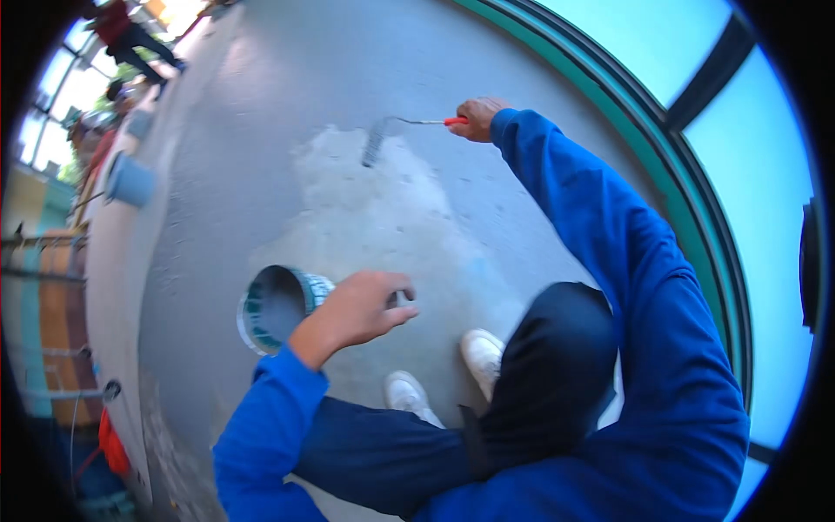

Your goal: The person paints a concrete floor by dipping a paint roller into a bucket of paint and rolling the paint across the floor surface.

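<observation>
My right hand (476,119) is wrapped around the red handle of a paint roller (375,143), arm stretched forward. The roller's dark, narrow head rests on the floor at the edge of a lighter, dull patch (383,209); smooth grey coating (261,113) surrounds this patch ahead and to the sides. Nothing is in my left hand (361,309), which hovers with thumb and fingers apart and loosely bent. Just beyond it stands a white and green bucket (313,291), partly covered by that hand. Its inside looks grey, but the contents are hard to make out.
My white shoes (481,355) are on the lighter floor. A green-edged wall base (648,165) with bright panels curves along the right. At left are a grey-blue bucket (132,181), a red-orange bag-like item (111,444) and a standing person (130,39) farther away.
</observation>
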{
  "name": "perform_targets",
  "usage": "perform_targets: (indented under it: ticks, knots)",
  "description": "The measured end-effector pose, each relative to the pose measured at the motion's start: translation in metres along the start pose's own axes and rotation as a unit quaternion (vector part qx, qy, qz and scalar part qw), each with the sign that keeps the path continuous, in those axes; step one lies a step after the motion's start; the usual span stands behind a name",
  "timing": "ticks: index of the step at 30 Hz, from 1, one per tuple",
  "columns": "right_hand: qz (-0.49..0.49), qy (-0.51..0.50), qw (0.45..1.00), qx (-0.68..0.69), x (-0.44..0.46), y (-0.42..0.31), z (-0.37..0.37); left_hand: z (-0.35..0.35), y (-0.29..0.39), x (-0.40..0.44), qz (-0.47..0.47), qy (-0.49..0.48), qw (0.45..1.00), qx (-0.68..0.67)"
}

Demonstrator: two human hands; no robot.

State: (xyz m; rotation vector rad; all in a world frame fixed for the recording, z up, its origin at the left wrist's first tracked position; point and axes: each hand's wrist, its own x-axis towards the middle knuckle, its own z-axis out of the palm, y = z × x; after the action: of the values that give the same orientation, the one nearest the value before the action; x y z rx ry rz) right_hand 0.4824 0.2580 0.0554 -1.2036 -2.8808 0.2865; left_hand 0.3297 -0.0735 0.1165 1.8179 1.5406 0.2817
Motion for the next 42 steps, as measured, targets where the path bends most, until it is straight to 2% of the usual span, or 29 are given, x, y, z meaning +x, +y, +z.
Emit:
perform_targets:
  ticks: [3,4,5,6,7,9,11,12,14,16,17,20,22,28,32,36,39,42]
  knots:
    - [0.039,0.015,0.995,0.091,-0.076,0.063,0.027,-0.002,0.016,-0.003,-0.015,-0.032,0.999,-0.027]
    - [-0.032,0.024,0.992,0.121,-0.112,0.099,0.043,-0.001,0.018,-0.003,-0.013,-0.038,0.999,-0.028]
    - [0.102,-0.082,0.95,0.282,-0.16,0.106,0.036,-0.002,0.018,-0.001,-0.011,-0.041,0.999,-0.026]
    - [0.155,-0.085,0.93,0.322,-0.21,0.11,0.038,-0.001,0.019,0.0,-0.009,-0.043,0.998,-0.033]
    - [0.162,-0.046,0.926,0.339,-0.261,0.126,0.065,0.0,0.018,0.0,-0.01,-0.047,0.998,-0.042]
    - [0.212,0.01,0.942,0.26,-0.365,0.139,0.098,0.002,0.016,0.003,-0.018,-0.053,0.997,-0.05]
    - [0.353,0.003,0.89,0.29,-0.459,0.124,0.105,0.004,0.014,0.007,-0.03,-0.064,0.996,-0.047]
    - [0.433,-0.013,0.842,0.321,-0.496,0.114,0.107,0.004,0.014,0.01,-0.037,-0.069,0.996,-0.051]
    - [0.534,-0.042,0.769,0.349,-0.557,0.098,0.111,0.007,0.014,0.017,-0.054,-0.079,0.994,-0.057]
    - [0.543,-0.039,0.762,0.35,-0.591,0.091,0.119,0.01,0.014,0.026,-0.05,-0.091,0.993,-0.059]
    - [0.545,-0.037,0.761,0.35,-0.6,0.091,0.124,0.011,0.014,0.029,-0.05,-0.094,0.993,-0.06]
    - [0.47,-0.035,0.841,0.265,-0.582,0.103,0.14,0.016,0.011,0.031,-0.052,-0.089,0.993,-0.06]
    - [0.425,-0.007,0.874,0.237,-0.538,0.116,0.149,0.017,0.006,0.029,-0.066,-0.08,0.993,-0.061]
    - [0.343,0.036,0.911,0.228,-0.335,0.157,0.175,0.014,0.007,0.033,-0.062,-0.054,0.996,-0.043]
    - [0.341,0.0,0.92,0.192,-0.233,0.167,0.171,0.014,0.007,0.036,-0.052,-0.056,0.996,-0.038]
    - [0.327,-0.009,0.922,0.205,-0.272,0.16,0.169,0.013,0.015,0.034,-0.069,-0.052,0.995,-0.056]
    - [0.361,-0.012,0.905,0.226,-0.376,0.136,0.167,0.015,0.013,0.034,-0.074,-0.054,0.994,-0.058]
    - [0.426,-0.042,0.884,0.189,-0.484,0.098,0.153,0.02,0.008,0.036,-0.069,-0.063,0.994,-0.058]
